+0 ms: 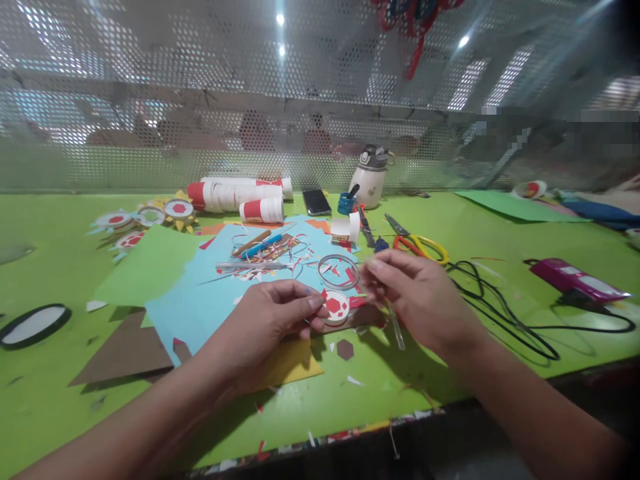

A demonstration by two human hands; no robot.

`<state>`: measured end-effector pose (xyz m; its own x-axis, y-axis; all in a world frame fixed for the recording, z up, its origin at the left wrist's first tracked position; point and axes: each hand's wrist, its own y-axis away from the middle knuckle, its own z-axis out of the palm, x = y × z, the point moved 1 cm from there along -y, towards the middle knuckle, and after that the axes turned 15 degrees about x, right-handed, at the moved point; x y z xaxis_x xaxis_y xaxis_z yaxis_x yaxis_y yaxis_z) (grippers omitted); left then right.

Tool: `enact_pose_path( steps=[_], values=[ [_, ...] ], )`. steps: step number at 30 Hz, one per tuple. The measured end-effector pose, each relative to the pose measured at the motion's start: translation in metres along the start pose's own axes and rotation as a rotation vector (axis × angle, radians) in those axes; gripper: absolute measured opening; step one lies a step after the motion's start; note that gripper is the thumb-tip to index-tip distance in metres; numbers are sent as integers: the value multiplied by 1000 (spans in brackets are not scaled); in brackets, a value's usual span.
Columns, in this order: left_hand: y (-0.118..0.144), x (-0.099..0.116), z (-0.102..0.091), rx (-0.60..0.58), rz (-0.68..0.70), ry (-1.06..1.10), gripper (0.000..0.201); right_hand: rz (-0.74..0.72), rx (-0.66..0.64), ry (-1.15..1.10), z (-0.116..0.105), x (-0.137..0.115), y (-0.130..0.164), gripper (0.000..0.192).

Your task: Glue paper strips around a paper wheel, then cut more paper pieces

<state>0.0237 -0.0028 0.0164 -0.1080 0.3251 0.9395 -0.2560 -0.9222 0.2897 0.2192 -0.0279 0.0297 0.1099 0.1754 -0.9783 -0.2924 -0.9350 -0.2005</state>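
Pinching the small white disc (336, 307) with red pieces at its rim, just above the worktop (450, 233), the left hand (270, 323) should keep it steady; the right hand (417, 297) grip looks closed on some tiny piece, perhaps paper.

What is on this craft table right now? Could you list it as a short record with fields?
Surface: green table behind a perforated screen
Left hand: pinches a white disc with red pieces
Right hand: fingertips pinched together beside a thin paper ring; what they grip is too small to tell
Under the hands: light blue paper sheet, paper scraps
Nearby tools: scissors with orange and yellow handles, purple glue gun with black cable
At the back: glue sticks, phone, white bottle
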Motion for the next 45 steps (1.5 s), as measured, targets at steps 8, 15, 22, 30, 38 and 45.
enact_pose_path(
  steps=[8,15,22,30,38,45],
  values=[
    [-5,4,-5,48,63,-18,20,-186,56,747,-105,-8,11,27],
    [-24,-2,-16,150,100,29,26,-302,66,1092,-160,-16,37,24],
    [-29,-1,-19,216,131,44,29,-313,25,1262,-150,-14,17,14],
    [-32,-6,-16,168,133,44,30,-96,322,1461,-197,-15,-49,26],
    [-31,-8,-17,138,155,36,31,-56,51,1423,-121,26,-123,30],
    [-29,-1,-19,118,182,45,30,163,-14,1441,-105,39,-154,31]
  ],
)
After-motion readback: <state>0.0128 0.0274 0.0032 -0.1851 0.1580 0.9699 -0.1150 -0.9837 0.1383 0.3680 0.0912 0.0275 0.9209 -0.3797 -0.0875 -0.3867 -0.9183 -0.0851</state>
